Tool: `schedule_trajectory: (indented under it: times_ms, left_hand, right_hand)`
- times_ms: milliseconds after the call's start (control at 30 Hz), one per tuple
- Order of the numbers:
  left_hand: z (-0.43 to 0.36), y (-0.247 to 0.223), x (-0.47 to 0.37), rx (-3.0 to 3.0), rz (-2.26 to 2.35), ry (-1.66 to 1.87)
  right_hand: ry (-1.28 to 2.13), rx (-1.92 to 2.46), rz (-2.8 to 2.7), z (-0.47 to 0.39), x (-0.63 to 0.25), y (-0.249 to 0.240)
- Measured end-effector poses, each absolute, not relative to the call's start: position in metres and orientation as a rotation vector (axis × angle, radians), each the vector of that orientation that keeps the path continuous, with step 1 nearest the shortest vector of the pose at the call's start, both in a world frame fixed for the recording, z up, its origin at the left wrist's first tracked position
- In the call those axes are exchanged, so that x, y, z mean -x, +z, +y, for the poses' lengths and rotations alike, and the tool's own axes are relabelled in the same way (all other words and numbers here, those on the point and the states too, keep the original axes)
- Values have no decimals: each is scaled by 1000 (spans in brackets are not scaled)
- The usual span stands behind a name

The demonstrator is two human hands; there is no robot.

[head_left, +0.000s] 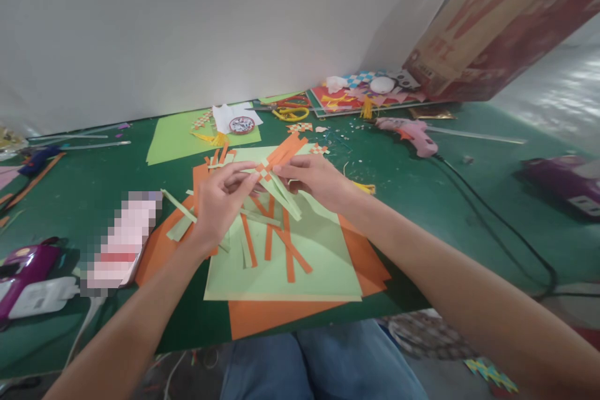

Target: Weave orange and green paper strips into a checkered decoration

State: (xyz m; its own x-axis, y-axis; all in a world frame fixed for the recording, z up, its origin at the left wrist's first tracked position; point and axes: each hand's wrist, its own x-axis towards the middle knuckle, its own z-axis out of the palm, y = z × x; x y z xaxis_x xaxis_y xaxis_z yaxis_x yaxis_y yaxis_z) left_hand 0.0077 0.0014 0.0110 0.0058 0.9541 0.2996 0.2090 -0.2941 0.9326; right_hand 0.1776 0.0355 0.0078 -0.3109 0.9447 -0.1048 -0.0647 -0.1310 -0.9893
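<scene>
Between my hands is a small woven piece [265, 170] of orange and pale green paper strips, with loose orange ends pointing up right and green ends hanging down right. My left hand [224, 197] pinches its left side between thumb and fingers. On the right side, my right hand [319, 180] grips it near where the strips leave the weave. Below lie loose orange strips [289, 253] and green strips on pale green sheets [319, 278], which rest over orange sheets [262, 317].
A phone [124, 240] and a purple device [30, 275] lie left. Yellow-handled scissors [290, 114] are behind the sheets. A pink glue gun [412, 132] with a black cord lies right, near a cardboard box [497, 25] and another purple device [565, 181].
</scene>
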Motion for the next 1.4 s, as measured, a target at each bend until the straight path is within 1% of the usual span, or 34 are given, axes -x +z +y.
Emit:
schedule_trajectory:
  times_ms: [200,933,1400]
  left_hand:
    - [1,12,-7,-1624,1242,1321]
    - [3,14,-8,-1602,1231,1306]
    - [0,15,-6,-1607,1248,1216]
  right_hand:
    - [1631,1016,-1236,35,-178,6]
    - [1600,1036,-1276,33,-176,7]
    - [1606,1030,-1222,35,-177,6]
